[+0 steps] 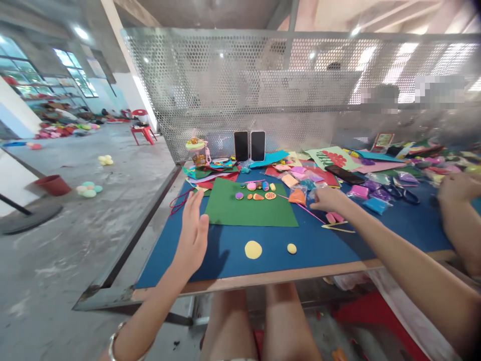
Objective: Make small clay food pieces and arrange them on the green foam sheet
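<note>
My left hand (193, 230) is raised over the left edge of a green sheet (248, 213), fingers stretched out and holding nothing. My right hand (330, 199) is closed at the small plastic packets, right of an orange clay packet (297, 196); what its fingertips grip, if anything, is hidden. On the green sheet lie several small clay pieces, among them a purple disc (239, 196) and a spotted round piece (270, 196). In front of the sheet, a flat pale-yellow clay disc (253, 249) and a smaller yellow clay lump (292, 248) rest on the blue table mat (221, 268).
Two phones (241, 146) lean upright against the perforated metal screen (210, 95). A decorated cup (199, 153) stands left of them. Thin sticks (338, 228), dark scissors (408, 194) and a dark phone (344, 175) lie rightward. Another person's hand (460, 193) is at the far right.
</note>
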A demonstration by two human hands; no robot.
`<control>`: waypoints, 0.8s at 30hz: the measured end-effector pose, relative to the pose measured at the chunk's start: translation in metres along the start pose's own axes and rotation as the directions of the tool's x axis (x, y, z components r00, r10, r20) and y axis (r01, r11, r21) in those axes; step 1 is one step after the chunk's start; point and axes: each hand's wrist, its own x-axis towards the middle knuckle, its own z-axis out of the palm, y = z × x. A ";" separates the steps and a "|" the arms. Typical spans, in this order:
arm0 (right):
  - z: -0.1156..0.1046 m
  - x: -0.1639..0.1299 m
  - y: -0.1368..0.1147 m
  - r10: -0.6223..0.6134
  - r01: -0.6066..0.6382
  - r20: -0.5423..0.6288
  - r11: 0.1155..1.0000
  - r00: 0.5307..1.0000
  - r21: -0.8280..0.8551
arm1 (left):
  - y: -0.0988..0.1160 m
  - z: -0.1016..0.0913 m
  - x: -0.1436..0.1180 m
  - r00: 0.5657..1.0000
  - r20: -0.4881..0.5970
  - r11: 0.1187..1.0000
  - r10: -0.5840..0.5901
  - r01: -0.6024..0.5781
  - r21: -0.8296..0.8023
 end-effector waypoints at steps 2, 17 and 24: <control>-0.012 -0.002 0.003 0.028 -0.027 0.030 0.999 0.999 -0.034 | -0.002 -0.007 0.000 1.000 -0.014 1.000 0.000 0.000 0.003; -0.042 -0.087 -0.109 -0.201 0.194 -0.015 0.917 0.979 0.350 | 0.038 0.016 -0.012 0.805 0.147 0.783 0.575 -0.593 0.184; -0.004 -0.101 -0.159 -0.417 0.405 0.122 0.907 0.900 0.114 | 0.013 0.016 -0.046 0.825 0.443 0.805 0.350 -0.507 0.308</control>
